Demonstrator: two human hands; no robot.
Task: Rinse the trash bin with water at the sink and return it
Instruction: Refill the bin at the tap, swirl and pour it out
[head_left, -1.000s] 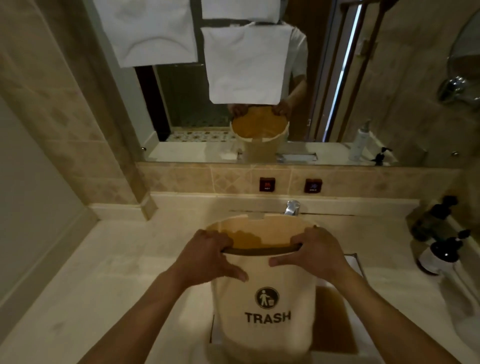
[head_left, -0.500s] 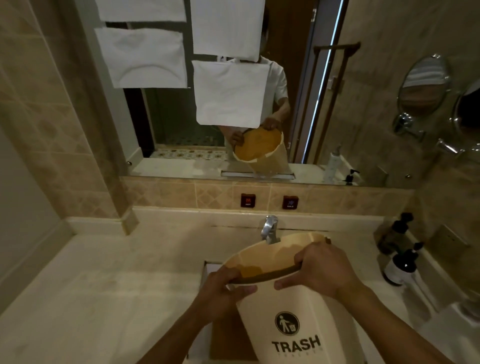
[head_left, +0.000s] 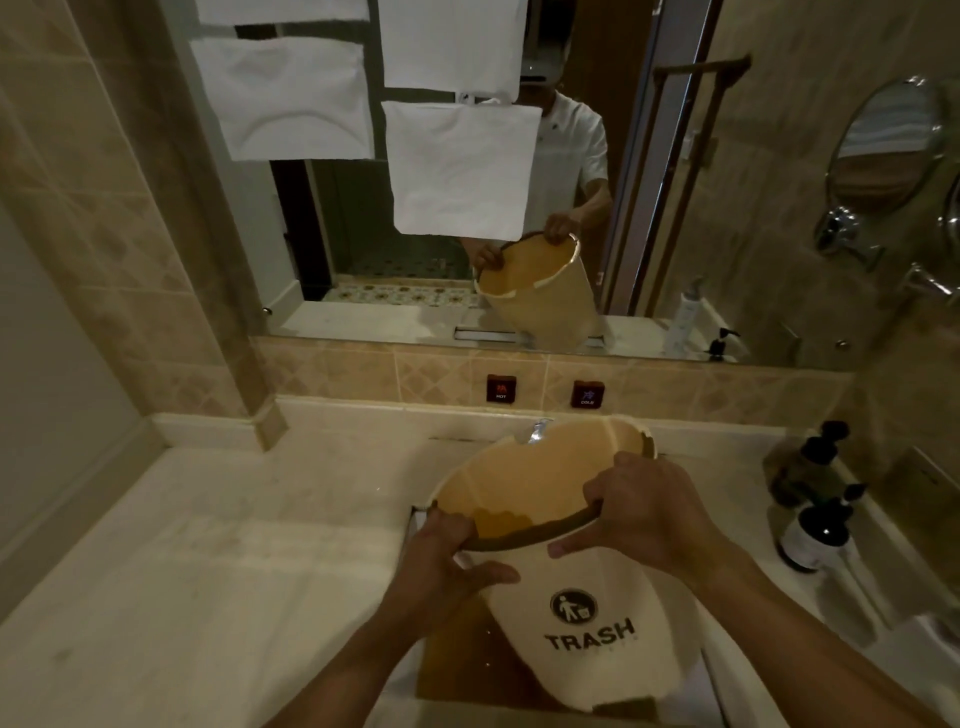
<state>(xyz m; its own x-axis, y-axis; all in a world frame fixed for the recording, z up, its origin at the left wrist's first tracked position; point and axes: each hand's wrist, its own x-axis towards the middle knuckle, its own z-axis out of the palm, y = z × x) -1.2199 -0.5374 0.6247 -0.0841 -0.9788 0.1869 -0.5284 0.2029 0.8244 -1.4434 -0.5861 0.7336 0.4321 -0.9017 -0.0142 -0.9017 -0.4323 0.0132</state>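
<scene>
Tilted further since the earlier frame, the trash bin (head_left: 582, 613) hangs over the sink (head_left: 447, 670) at lower centre, mouth leaning upper-left toward the faucet (head_left: 537, 430); left hand (head_left: 447, 551) and right hand (head_left: 644, 512) clamp its near rim.

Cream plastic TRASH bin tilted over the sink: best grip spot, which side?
Grip the cream plastic TRASH bin at its near top rim, from the near side. The open mouth tilts left; left hand and right hand already pinch that rim, thumbs outside.

Single head-worn view (wide-angle) looks down, close over sink (head_left: 447, 670), facing mirror (head_left: 649, 218).
</scene>
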